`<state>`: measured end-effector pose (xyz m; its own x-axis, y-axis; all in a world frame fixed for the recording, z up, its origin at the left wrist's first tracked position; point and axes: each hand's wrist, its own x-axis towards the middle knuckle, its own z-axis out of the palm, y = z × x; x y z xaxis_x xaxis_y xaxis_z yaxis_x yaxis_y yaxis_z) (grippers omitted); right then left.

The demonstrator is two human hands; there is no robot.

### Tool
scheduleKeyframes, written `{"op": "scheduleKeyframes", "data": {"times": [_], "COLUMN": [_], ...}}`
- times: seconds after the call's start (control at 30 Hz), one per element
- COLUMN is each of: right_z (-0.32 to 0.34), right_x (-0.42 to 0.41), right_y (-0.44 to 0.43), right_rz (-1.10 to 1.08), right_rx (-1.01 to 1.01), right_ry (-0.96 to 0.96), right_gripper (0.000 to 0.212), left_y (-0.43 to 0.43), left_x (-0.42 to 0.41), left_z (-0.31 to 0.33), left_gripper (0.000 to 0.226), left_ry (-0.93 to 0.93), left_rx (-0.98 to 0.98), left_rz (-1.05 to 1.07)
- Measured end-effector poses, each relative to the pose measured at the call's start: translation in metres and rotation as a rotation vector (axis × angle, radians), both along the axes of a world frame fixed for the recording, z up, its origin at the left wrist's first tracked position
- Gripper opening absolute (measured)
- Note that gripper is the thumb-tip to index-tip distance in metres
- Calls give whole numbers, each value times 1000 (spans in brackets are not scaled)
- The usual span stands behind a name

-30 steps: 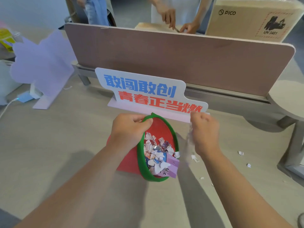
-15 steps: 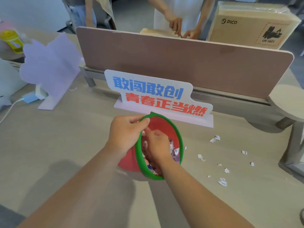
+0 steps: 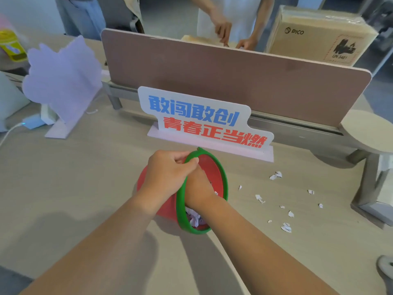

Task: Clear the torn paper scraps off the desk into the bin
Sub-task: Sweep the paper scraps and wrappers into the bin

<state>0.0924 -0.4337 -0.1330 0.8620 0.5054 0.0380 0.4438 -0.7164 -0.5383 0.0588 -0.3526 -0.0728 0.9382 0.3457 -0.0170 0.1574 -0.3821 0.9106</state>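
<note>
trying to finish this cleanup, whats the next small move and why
Probably draw the right hand out of the bin, which the left hand tilts by its rim, and reach for the scraps lying on the desk to its right.

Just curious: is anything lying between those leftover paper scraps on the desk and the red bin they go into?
Nothing visible. Bare desk separates the scraps from the bin, whose tilted mouth faces them.

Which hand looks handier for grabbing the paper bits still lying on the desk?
Probably the right hand. The loose scraps all lie on the desk to the right of the bin, on that hand's side. The left hand is busy gripping the bin's green rim, keeping it tilted.
</note>
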Motion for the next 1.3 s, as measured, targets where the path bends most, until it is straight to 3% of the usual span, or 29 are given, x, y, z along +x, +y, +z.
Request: {"op": "scheduleKeyframes", "data": {"times": [0.1,0.2,0.27,0.33,0.43,0.57,0.7,0.83,0.97,1.1,1.3], "right_z": [17,30,30,23,-17,-71,-85,-95,-111,-121,-128], "right_x": [-3,-4,-2,-1,-3,-15,-16,7,35,64,106], "right_y": [-20,-50,-84,-134,-222,-300,-323,-324,-324,-309,-271], "right_rz": [-22,-108,-271,-558,-937,-1147,-1202,-1138,-1085,-991,-844], "right_rx": [28,228,440,582,487,246,139,151,-9,-102,-57], "right_ry": [-137,-118,-122,-172,-84,176,207,242,245,179,134], "right_gripper": [35,33,19,11,15,34,43,27,37,40,33], "left_y": [-7,-18,-27,-30,-21,4,6,-9,-15,-4,9], "left_x": [2,5,4,3,8,13,8,14,18,18,17], "left_z": [0,1,1,-1,-5,-18,-26,-22,-23,-22,-1], "left_gripper": [12,11,19,12,6,12,18,19,23,31,13], "left_ry": [-15,-33,-41,-39,-25,102,238,214,213,151,96], "left_rx": [-51,-140,-192,-238,-303,-257,-47,5,56,79,66], "left_rz": [17,45,62,105,221,299,198,147,97,172,239]}}
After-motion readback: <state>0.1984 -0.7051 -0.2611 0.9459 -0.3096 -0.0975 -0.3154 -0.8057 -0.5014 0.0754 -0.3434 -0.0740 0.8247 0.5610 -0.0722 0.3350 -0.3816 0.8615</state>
